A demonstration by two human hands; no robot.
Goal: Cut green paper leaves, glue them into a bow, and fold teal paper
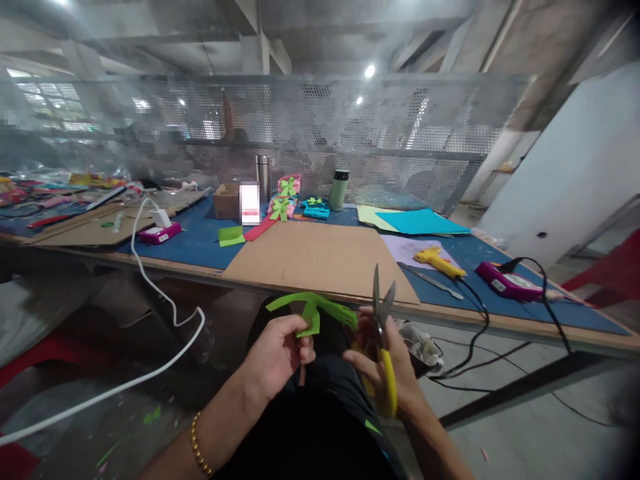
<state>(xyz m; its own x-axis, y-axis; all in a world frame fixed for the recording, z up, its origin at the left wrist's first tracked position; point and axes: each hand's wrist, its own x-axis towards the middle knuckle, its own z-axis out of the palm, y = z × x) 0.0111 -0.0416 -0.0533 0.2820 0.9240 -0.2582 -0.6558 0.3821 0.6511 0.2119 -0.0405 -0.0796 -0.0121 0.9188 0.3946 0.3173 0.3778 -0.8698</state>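
My left hand (pixel 275 353) pinches a cut piece of bright green paper (pixel 311 313) between thumb and fingers, just in front of the table edge. Long strips of the paper stretch out to both sides of the pinch. In my right hand (pixel 395 360) is a pair of scissors (pixel 385 340) with yellow handles, its blades pointing up and spread apart. The right end of the green paper reaches close to the fingers of this hand; whether they touch it I cannot tell. Both hands are above my lap.
A brown cardboard sheet (pixel 315 257) lies on the blue table. On the right are a yellow glue gun (pixel 440 260), a metal knife-like tool (pixel 433 280) and a purple power strip (pixel 510 281). Pink bundles with green bows (pixel 284 200) and a green bottle (pixel 339 191) stand behind. A white cable (pixel 175 360) hangs left.
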